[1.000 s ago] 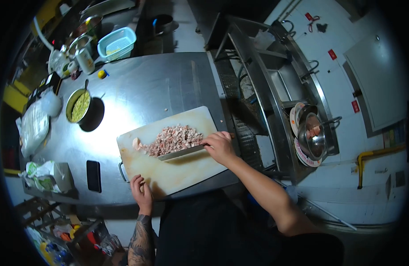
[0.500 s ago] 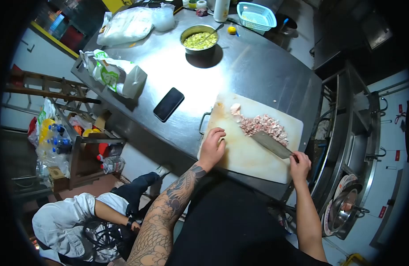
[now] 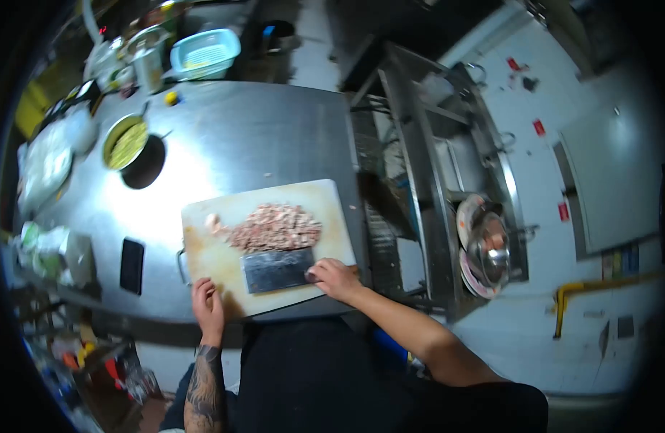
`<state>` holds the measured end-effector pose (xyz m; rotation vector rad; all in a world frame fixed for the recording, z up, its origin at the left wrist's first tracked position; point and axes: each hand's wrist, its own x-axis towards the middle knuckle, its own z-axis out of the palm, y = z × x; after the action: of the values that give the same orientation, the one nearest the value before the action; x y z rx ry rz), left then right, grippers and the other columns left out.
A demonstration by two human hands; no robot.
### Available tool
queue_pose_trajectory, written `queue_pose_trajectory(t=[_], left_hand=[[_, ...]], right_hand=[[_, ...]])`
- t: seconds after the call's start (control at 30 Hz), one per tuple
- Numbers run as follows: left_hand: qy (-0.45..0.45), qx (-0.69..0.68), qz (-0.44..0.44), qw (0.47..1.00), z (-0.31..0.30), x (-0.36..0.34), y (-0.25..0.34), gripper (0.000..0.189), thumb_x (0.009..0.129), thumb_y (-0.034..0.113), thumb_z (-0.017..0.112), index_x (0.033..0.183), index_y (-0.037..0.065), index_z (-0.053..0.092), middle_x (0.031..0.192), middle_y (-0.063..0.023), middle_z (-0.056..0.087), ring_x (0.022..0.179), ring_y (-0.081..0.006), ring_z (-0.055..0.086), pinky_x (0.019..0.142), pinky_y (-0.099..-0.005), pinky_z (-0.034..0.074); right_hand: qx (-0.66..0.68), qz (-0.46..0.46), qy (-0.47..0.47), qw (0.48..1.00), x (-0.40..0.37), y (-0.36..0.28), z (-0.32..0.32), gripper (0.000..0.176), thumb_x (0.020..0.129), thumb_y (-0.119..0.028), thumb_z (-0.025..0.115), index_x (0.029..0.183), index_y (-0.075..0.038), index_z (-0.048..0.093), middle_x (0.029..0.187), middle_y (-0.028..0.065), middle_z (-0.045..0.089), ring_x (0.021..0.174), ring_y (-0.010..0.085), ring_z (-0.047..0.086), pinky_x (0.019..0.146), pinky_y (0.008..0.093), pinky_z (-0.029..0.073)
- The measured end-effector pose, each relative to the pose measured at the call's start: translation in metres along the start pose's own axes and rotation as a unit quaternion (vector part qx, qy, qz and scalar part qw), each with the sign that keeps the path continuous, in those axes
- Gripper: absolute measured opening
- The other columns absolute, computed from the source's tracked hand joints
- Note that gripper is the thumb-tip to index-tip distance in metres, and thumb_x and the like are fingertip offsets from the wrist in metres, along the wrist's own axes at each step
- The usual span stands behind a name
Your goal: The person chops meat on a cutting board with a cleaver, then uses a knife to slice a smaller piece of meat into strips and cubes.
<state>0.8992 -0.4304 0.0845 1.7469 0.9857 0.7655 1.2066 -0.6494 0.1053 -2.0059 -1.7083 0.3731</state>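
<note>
A cleaver (image 3: 278, 270) lies with its broad blade turned flat over the white cutting board (image 3: 203, 213), just on the near side of a heap of chopped meat (image 3: 275, 227). My right hand (image 3: 334, 279) is closed at the cleaver's right end, around the handle, which is mostly hidden. At the board's near left corner rests my left hand (image 3: 208, 303), its fingers loosely bent and apart, holding nothing. A larger pale piece of meat (image 3: 216, 224) sits at the heap's left end.
On the steel table (image 3: 224, 137) are a black phone (image 3: 131, 265), a pot of chopped green food (image 3: 127, 143), plastic bags (image 3: 55, 252) and a blue basket (image 3: 205, 54). To the right, a metal rack (image 3: 437, 187) holds bowls and plates (image 3: 484, 252).
My view has swung to the right. The cleaver has turned from a slanted blade at the meat's edge to lying flat in front of the heap. My left hand remains by the board's left corner.
</note>
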Motion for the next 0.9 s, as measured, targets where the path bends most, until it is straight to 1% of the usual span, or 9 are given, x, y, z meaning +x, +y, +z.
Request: queue_pose_trajectory(t=[0.1,0.3,0.4,0.47,0.53,0.67,0.7,0.8,0.9], left_hand=[[-0.034,-0.027,-0.007,0.999,0.021,-0.001,-0.042,0.017,0.096,-0.001,0.062,0.113,-0.001,0.064,0.133,-0.0141,0.059,0.113,-0.0256,0.063,0.094,-0.0349,0.054],[-0.069,-0.047,-0.029,0.996,0.029,-0.011,-0.074,0.029,0.104,-0.001,0.054,0.133,-0.007,0.056,0.139,-0.0148,0.054,0.12,-0.0256,0.061,0.104,-0.0349,0.05],[-0.072,-0.025,-0.011,0.997,0.023,-0.021,-0.087,0.033,0.105,-0.002,0.052,0.137,-0.007,0.054,0.14,-0.0148,0.054,0.121,-0.0255,0.06,0.106,-0.0349,0.049],[-0.057,0.018,-0.002,0.998,0.019,-0.029,-0.079,0.032,0.105,-0.001,0.052,0.137,-0.007,0.054,0.141,-0.0148,0.053,0.122,-0.0251,0.059,0.106,-0.0357,0.048],[-0.037,0.015,-0.019,0.999,0.009,-0.037,-0.07,0.032,0.105,-0.001,0.052,0.137,-0.007,0.055,0.141,-0.0139,0.053,0.122,-0.0242,0.058,0.107,-0.036,0.048],[-0.005,0.047,-0.059,0.997,0.001,-0.063,-0.057,0.033,0.105,-0.001,0.052,0.137,-0.006,0.055,0.142,-0.0127,0.053,0.122,-0.0234,0.058,0.107,-0.0352,0.047],[0.004,0.043,-0.06,0.997,0.0,-0.07,-0.058,0.033,0.105,-0.002,0.052,0.137,-0.006,0.055,0.141,-0.0122,0.054,0.122,-0.0229,0.057,0.107,-0.0347,0.047],[0.028,0.028,-0.067,0.997,0.004,-0.083,-0.057,0.028,0.105,-0.001,0.054,0.132,-0.005,0.058,0.139,-0.0112,0.055,0.122,-0.0214,0.058,0.107,-0.0327,0.047],[0.013,0.029,-0.065,0.997,0.009,-0.095,-0.064,0.027,0.105,-0.001,0.055,0.131,-0.005,0.058,0.14,-0.0108,0.054,0.122,-0.0209,0.058,0.106,-0.0321,0.047]], right_hand=[[-0.072,-0.039,0.078,0.994,-0.023,0.008,0.0,0.027,0.086,-0.018,0.075,0.11,-0.009,0.069,0.108,0.0104,0.066,0.104,0.0314,0.066,0.091,0.0447,0.054],[-0.007,0.221,0.195,0.956,-0.113,0.037,-0.082,0.024,0.088,-0.016,0.077,0.107,-0.004,0.07,0.107,0.0137,0.068,0.103,0.0332,0.067,0.09,0.0424,0.055],[-0.024,0.415,0.262,0.871,-0.194,0.093,-0.13,0.03,0.088,-0.015,0.076,0.116,-0.004,0.069,0.104,0.0142,0.069,0.092,0.0297,0.072,0.082,0.039,0.057],[-0.145,0.44,0.296,0.835,-0.276,0.165,-0.153,0.041,0.084,-0.015,0.08,0.122,-0.007,0.068,0.106,0.0153,0.071,0.089,0.0326,0.072,0.079,0.0408,0.058],[-0.207,0.564,0.243,0.762,-0.321,0.194,-0.199,0.044,0.079,-0.02,0.08,0.12,-0.006,0.07,0.122,0.0203,0.069,0.118,0.0397,0.065,0.105,0.0467,0.05],[-0.19,0.642,0.147,0.728,-0.384,0.266,-0.249,0.042,0.084,-0.026,0.079,0.119,-0.004,0.074,0.142,0.0232,0.061,0.15,0.044,0.035,0.122,0.0436,0.036],[-0.156,0.68,-0.019,0.716,-0.379,0.28,-0.269,0.044,0.085,-0.031,0.079,0.12,-0.004,0.075,0.152,0.0186,0.055,0.152,0.0451,0.031,0.123,0.0426,0.034],[0.034,0.722,0.031,0.69,-0.377,0.295,-0.262,0.048,0.085,-0.034,0.078,0.124,-0.005,0.074,0.152,0.0146,0.056,0.15,0.046,0.032,0.123,0.0411,0.034],[-0.117,0.666,0.052,0.735,-0.384,0.298,-0.245,0.052,0.084,-0.03,0.079,0.128,-0.004,0.072,0.148,0.0201,0.056,0.141,0.0427,0.046,0.115,0.0411,0.044]])
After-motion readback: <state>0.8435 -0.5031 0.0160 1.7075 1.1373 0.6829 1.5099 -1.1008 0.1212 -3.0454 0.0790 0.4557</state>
